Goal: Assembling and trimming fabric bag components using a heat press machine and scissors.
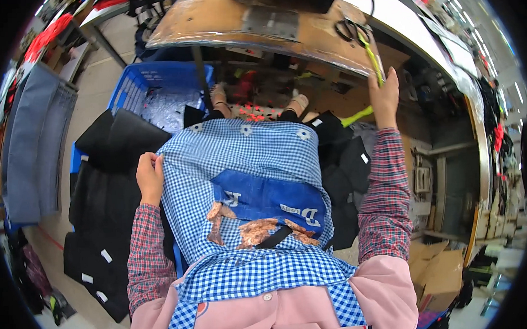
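Observation:
A blue-and-white gingham apron (240, 159) with a blue pocket spreads over my lap. At its left edge my left hand (149, 177) is closed, the fingertips pinching the cloth. My right hand (384, 99) is raised at the right corner of the workbench, its fingers closed around a yellow-green strip (372, 57). The strip runs up to black-handled scissors (347, 30) lying on the bench top. Its other end (357, 116) trails out below the hand. Whether the strip is tied to the scissors I cannot tell.
The wooden workbench (206, 21) carries a metal plate (270, 23). Black fabric pieces (108, 199) with white labels lie left of me, and more black pieces (344, 161) lie right. A blue crate (127, 82) holds clear plastic. Cardboard boxes (438, 274) stand lower right.

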Available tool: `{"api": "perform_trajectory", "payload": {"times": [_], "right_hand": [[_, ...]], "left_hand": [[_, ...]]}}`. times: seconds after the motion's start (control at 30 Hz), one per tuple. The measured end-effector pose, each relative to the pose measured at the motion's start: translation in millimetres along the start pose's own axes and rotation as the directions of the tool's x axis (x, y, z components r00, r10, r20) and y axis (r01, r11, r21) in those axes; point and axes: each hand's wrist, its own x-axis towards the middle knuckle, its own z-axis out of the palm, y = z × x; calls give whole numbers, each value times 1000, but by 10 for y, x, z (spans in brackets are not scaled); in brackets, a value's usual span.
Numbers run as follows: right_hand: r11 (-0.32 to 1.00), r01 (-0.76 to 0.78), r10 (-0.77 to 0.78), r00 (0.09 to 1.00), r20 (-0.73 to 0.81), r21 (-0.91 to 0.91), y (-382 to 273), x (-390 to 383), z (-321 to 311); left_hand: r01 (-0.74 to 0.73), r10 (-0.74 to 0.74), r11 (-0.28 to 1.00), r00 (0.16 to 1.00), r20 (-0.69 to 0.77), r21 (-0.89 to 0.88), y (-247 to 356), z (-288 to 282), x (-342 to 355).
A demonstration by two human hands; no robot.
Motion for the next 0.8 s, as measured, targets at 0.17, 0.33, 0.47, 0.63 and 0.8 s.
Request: {"api": "perform_trajectory", "payload": {"times": [0.17,0.33,0.47,0.63,0.8], "right_hand": [[978,-181,147,950,277,101,821,359,164],[983,-5,5,1000,1,-185,1388,618,70],[977,203,-196,976,-98,72,-220,160,-81],[810,244,-464,823,327,534,-1570,-1018,-224],[545,294,-819,386,424,785,-2286,-2079,-256]], "left_hand": [[-81,72,992,993,96,97,-586,-147,-253],[166,-216,970,926,311,177,-933,-300,-890],[317,-380,913,890,252,257,-1233,-318,-1510],[398,-390,916,842,372,60,-874,-467,-1593],[404,-236,914,621,747,-47,-403,-910,-1723]]}}
